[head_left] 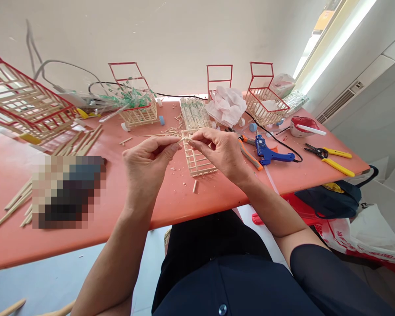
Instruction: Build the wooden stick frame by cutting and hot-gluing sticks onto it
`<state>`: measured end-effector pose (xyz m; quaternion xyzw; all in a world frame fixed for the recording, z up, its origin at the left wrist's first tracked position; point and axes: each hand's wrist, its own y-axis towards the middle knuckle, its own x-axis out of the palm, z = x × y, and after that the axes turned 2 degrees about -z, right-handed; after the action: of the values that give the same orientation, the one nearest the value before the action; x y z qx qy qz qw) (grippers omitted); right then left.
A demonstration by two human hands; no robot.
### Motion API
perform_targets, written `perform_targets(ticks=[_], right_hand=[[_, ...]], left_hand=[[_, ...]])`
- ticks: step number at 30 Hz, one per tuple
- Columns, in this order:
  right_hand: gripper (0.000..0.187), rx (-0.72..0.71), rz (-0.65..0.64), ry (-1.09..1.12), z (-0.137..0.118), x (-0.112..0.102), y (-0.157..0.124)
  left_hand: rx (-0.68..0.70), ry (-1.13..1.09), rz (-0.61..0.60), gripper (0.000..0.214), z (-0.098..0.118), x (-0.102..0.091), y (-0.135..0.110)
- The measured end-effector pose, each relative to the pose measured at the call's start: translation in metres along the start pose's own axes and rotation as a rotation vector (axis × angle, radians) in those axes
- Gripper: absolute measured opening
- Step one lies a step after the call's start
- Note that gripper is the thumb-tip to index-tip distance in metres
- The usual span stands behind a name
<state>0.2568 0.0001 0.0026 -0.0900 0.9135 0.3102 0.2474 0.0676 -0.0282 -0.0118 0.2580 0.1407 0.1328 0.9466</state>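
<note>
My left hand (148, 164) and my right hand (221, 151) meet over the table, both closed in a pinch. Between their fingertips is a small pale wooden piece (184, 139), mostly covered by the fingers. Right below lies a flat wooden stick lattice (197, 162), partly hidden by my right hand. A short cut stick (195, 186) rests just in front of the lattice. Wood chips are scattered around it.
A blue glue gun (266, 151), orange-handled pliers (250, 156) and yellow-handled wire strippers (337, 160) lie to the right. Small stick carts with red trim (268, 107) stand along the wall. Loose sticks (23, 195) and a blurred dark object (74, 193) are at left.
</note>
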Motion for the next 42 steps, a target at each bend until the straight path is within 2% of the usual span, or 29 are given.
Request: perform_targets(ticks=[7,15,23,28,36,42], right_hand=[[0.059,-0.022,0.001,0.029,0.0002,0.0004,-0.0010],[0.059,-0.027,0.008,0.030,-0.0014,0.0010,-0.0018],[0.056,-0.009,0.000,0.027,-0.0010,0.0018,-0.0010],[0.056,-0.040,0.010,0.028,0.0011,0.0022,-0.0004],[0.057,-0.006,0.005,0.023,0.0007,0.0029,-0.0007],[0.054,0.000,-0.002,0.024,0.0008,0.0021,-0.0005]], left_hand=[[0.018,-0.048,-0.036,0.015,-0.0052,-0.0022,0.0029],[0.062,-0.010,-0.022,0.014,-0.0019,-0.0013,0.0020],[0.023,0.040,-0.003,0.012,0.0003,0.0004,-0.0003],[0.077,0.032,-0.020,0.013,-0.0021,-0.0009,0.0007],[0.034,0.055,-0.011,0.014,0.0028,-0.0005,-0.0009],[0.075,0.041,-0.017,0.017,-0.0004,-0.0007,0.0001]])
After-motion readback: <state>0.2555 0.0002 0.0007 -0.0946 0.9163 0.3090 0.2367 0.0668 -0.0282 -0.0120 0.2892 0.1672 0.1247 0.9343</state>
